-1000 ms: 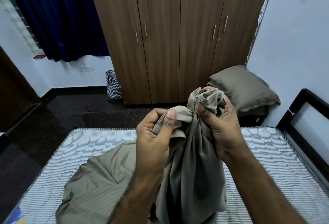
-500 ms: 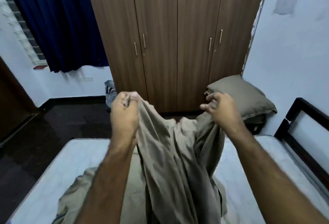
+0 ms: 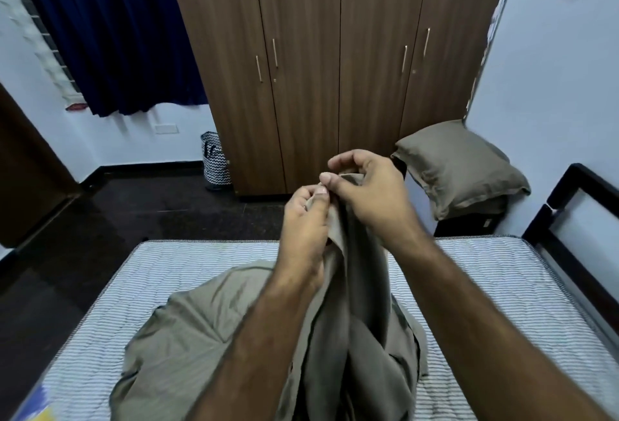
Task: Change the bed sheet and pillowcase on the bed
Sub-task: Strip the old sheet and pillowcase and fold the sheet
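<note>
A taupe bed sheet (image 3: 201, 327) lies bunched on the bare striped mattress (image 3: 187, 263), and one part of it is lifted in front of me. My left hand (image 3: 304, 223) pinches the raised edge between thumb and fingers. Right beside it, my right hand (image 3: 368, 189) pinches the same edge, the two hands nearly touching. A pillow (image 3: 459, 166) in a matching taupe case sits on a dark stand beyond the far right corner of the bed.
A brown four-door wardrobe (image 3: 335, 69) stands behind the bed. A patterned laundry bag (image 3: 216, 162) rests on the dark floor at its left. A blue curtain (image 3: 110, 28) hangs at the back left. The dark bed frame (image 3: 569, 229) runs along the right.
Half a second ago my hands were spread apart with the sheet stretched between them. They have come back together at the sheet's raised edge.
</note>
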Available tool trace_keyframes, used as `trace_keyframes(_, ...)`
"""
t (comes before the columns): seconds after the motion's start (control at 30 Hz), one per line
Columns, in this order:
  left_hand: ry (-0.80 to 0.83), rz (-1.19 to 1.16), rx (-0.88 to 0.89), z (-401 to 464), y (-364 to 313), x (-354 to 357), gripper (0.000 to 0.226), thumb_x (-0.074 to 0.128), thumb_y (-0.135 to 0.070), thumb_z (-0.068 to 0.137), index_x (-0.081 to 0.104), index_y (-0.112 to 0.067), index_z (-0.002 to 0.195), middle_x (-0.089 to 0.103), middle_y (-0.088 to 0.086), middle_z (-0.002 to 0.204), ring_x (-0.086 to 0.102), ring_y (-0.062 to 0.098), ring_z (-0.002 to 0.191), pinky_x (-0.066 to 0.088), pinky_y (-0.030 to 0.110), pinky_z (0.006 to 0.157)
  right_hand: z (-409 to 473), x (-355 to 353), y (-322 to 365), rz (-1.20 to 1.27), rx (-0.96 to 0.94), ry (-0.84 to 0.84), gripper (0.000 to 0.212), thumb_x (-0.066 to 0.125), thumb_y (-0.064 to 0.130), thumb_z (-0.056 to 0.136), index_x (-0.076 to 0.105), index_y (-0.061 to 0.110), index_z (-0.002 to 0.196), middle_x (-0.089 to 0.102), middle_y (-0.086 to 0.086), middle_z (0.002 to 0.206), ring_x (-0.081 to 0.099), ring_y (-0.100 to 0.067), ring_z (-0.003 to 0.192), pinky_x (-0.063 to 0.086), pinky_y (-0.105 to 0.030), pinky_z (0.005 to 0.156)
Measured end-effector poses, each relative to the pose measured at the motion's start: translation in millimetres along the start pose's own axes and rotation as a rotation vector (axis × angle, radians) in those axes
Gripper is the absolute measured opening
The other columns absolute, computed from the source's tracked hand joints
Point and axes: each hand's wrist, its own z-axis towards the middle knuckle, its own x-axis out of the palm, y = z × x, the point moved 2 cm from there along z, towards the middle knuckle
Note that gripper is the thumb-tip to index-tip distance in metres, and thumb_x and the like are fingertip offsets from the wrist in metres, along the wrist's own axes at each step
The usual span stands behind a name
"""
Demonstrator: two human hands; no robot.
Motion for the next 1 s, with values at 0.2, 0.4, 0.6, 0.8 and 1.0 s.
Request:
trace_keyframes(0.2,-0.064,-0.068,-0.066,-1.4,6.2,-13.5,0.022,0.055,-0.014,0.105,0.063,0.004,0.115,0.075,0.020,0.094,0.074,0.022,0.081,0.060,0.029,0.064,-25.9,-0.8,-9.3,0.288,0.162,0.298,0.044,0.079,0.017,0.088,0.063,0.025,0.128,0.070,0.002,0.117,0.068,-0.010,0.110,0.058,-0.038,0.096)
trace_keyframes(0.4,-0.101,-0.060,-0.130,-4.2,7.8,-18.7,0.018,0.054,-0.010,0.104,0.063,0.003,0.114,0.075,0.014,0.083,0.073,0.019,0.067,0.057,0.026,0.050,-36.7,-1.7,-20.5,0.285,0.127,0.235,0.033,0.066,0.003,0.095,0.067,0.022,0.123,0.075,0.002,0.113,0.069,-0.011,0.110,0.057,-0.042,0.098)
trace_keyframes(0.6,-0.065,-0.025,-0.137,-3.0,10.3,-23.7,0.007,0.061,-0.005,0.099,0.065,-0.002,0.103,0.075,0.015,0.085,0.074,0.022,0.074,0.061,0.029,0.058,-39.7,-2.4,-28.9,0.060,0.049,0.213,0.033,0.071,0.015,0.091,0.068,0.035,0.117,0.073,0.014,0.111,0.067,-0.004,0.111,0.055,-0.040,0.100)
trace_keyframes(0.8,-0.041,0.024,-0.094,-2.6,12.0,-28.0,0.003,0.064,-0.002,0.095,0.065,-0.002,0.097,0.075,0.018,0.085,0.073,0.027,0.077,0.063,0.039,0.073,-42.5,-9.3,-38.9,0.209,0.206,0.184,0.040,0.079,0.010,0.087,0.064,0.028,0.119,0.063,-0.002,0.115,0.065,-0.010,0.098,0.057,-0.027,0.085)
trace_keyframes(1.0,-0.018,0.162,-0.144,-8.6,19.1,-28.0,0.006,0.067,-0.001,0.090,0.070,-0.002,0.096,0.074,0.015,0.078,0.071,0.030,0.072,0.060,0.031,0.061,-23.7,-32.2,-39.3,0.221,0.252,0.055,0.029,0.074,-0.002,0.086,0.067,0.017,0.107,0.067,-0.003,0.095,0.064,-0.011,0.087,0.054,-0.023,0.075)
